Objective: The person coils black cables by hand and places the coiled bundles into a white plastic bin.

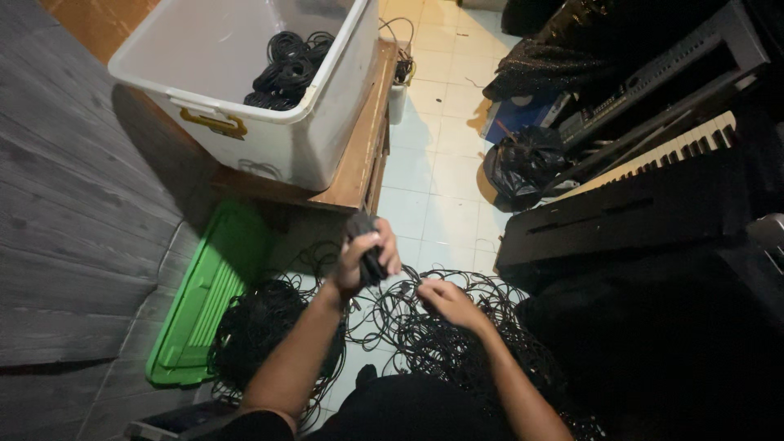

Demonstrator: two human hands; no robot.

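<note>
Left hand [365, 260] fisted round black cable coil [369, 245] (ends hidden); right hand [445, 300] pinching thin strand, grip unclear in dim, matte cable tangle [441, 343]

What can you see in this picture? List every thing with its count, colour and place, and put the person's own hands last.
cable coil: one, black, gripped in left hand
loose cables: tangled heap, black, floor
storage bin: one, white, on wooden table
coiled cables: several, black, inside bin
wooden table: one, brown, centre
bin lid: one, green, leaning at left
keyboards: two, black, right
left hand: raised, closed on coil
right hand: low, on the loose cables
</note>
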